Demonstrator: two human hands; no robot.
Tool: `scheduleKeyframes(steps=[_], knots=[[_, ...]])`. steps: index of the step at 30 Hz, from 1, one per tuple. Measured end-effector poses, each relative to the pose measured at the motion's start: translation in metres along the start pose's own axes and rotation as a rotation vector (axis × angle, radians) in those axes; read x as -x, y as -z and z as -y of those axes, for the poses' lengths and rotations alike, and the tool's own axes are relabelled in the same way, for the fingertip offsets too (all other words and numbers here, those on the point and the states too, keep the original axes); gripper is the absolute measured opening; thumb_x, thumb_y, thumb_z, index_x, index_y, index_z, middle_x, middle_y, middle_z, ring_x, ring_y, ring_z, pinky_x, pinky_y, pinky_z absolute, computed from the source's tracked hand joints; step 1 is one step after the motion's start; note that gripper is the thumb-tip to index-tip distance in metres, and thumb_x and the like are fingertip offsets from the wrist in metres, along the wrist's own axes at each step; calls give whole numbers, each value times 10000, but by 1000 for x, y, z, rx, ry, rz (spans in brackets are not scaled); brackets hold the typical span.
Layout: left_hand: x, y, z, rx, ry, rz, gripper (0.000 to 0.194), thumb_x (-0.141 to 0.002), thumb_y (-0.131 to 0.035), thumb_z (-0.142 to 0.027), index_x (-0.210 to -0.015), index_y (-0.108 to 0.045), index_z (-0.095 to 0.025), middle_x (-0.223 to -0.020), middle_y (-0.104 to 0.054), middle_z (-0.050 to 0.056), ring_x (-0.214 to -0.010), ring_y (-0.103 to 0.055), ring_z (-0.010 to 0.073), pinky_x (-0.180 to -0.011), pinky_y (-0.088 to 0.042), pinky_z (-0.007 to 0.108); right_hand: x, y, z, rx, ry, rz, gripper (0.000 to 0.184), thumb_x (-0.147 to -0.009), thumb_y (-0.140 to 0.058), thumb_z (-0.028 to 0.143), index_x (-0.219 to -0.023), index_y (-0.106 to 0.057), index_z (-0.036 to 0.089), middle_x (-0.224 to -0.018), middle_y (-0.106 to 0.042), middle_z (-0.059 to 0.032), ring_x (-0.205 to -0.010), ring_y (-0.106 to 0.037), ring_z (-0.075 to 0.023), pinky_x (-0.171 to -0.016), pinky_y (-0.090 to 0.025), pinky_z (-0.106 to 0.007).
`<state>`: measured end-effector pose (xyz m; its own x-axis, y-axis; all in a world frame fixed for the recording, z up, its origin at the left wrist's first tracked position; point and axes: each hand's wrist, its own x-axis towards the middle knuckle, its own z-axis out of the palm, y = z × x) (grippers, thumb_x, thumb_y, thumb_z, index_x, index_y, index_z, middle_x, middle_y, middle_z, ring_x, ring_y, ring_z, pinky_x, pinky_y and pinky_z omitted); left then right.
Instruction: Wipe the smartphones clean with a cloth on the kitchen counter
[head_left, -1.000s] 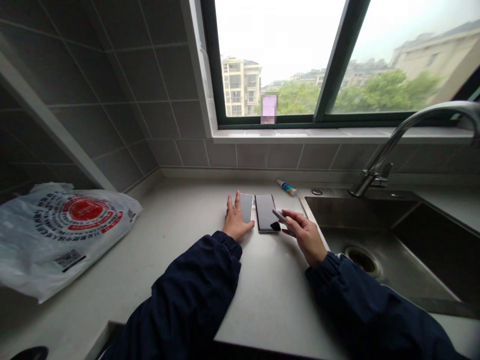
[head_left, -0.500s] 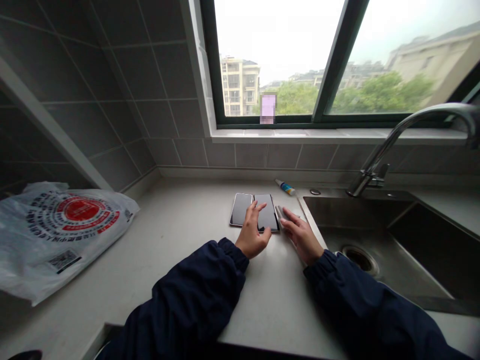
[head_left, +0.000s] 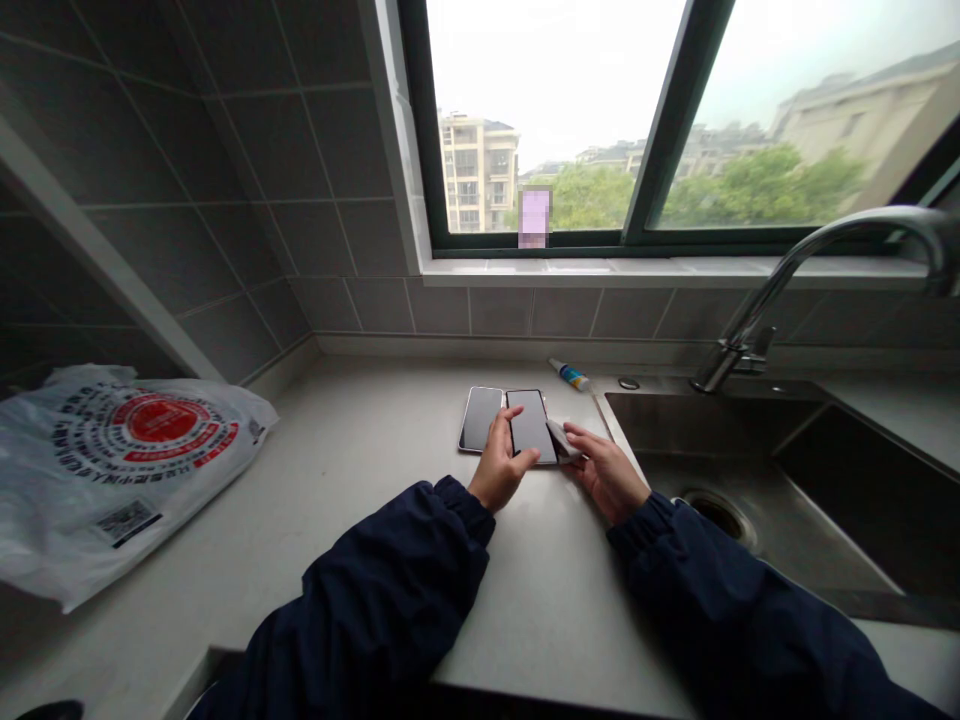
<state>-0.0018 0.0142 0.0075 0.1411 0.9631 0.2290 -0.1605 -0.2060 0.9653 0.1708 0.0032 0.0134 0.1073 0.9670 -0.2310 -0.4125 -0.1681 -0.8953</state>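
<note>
A phone (head_left: 480, 418) lies flat, partly hidden by your left hand (head_left: 501, 460), whose thumb and forefinger stand apart over a second phone (head_left: 530, 428). At its right edge, a thin grey item (head_left: 561, 441) is pinched in your right hand (head_left: 609, 475).

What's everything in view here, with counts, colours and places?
Counter: one, whitish, centre
Phone-like slabs: two, dark, on counter
Thin object: apparently one, grey, right of slabs
Tube: one, white-blue-yellow, behind slabs
Bag: one, white with red print, left
Sink: one, silver, right
Faucet: one, silver, behind sink
Disc: one, greyish, near sink's corner
Window: one, dark-framed, ahead
Wall tiles: many, grey, around window
Blurred patch: one, lilac, window's bottom
Buildings: several, beige, outside
Trees: several, green, outside
Unclear item: one, black, bottom left
Sleeves: two, navy, foreground
Left grip: one, bare, over right slab
Right grip: one, bare, holding thin object
</note>
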Motion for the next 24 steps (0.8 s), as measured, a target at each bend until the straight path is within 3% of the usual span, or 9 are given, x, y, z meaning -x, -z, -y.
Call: scheduleKeyframes(steps=[5, 13, 20, 24], knots=[[8, -6, -15, 239, 85, 18, 634, -718, -667, -200, -1317, -457, -193, -1325, -596, 152, -1291, -555, 296, -1133, -384, 465, -6, 3, -8, 46, -7, 33, 302, -733, -776, 168, -1033, -749, 187, -933, -790, -70, -743, -725, -214, -661, -639, -326], [12, -10, -13, 276, 106, 43, 611, -728, -655, -209, -1304, -451, -202, -1369, -564, 139, -1338, -506, 294, -1121, -394, 436, -4, 3, -12, 48, -26, 100, 336, -749, -774, 111, -1079, -731, 157, -955, -786, -84, -784, -744, -193, -728, -671, -313], [7, -5, -7, 288, 147, 28, 652, -722, -655, -233, -1327, -414, -198, -1444, -490, 160, -1388, -463, 307, -1100, -415, 415, -3, 5, -12, 21, -27, 99, 334, -757, -752, 89, -1083, -731, 159, -1007, -781, -92, -855, -751, -205, -832, -664, -353], [2, -3, -4, 302, 175, -54, 669, -702, -664, -213, -1321, -410, -214, -1566, -370, 161, -1430, -424, 306, -1124, -404, 408, -4, 5, -12, -7, -31, 80, 347, -742, -748, 74, -1077, -732, 164, -992, -787, -91, -856, -755, -215, -841, -662, -360]])
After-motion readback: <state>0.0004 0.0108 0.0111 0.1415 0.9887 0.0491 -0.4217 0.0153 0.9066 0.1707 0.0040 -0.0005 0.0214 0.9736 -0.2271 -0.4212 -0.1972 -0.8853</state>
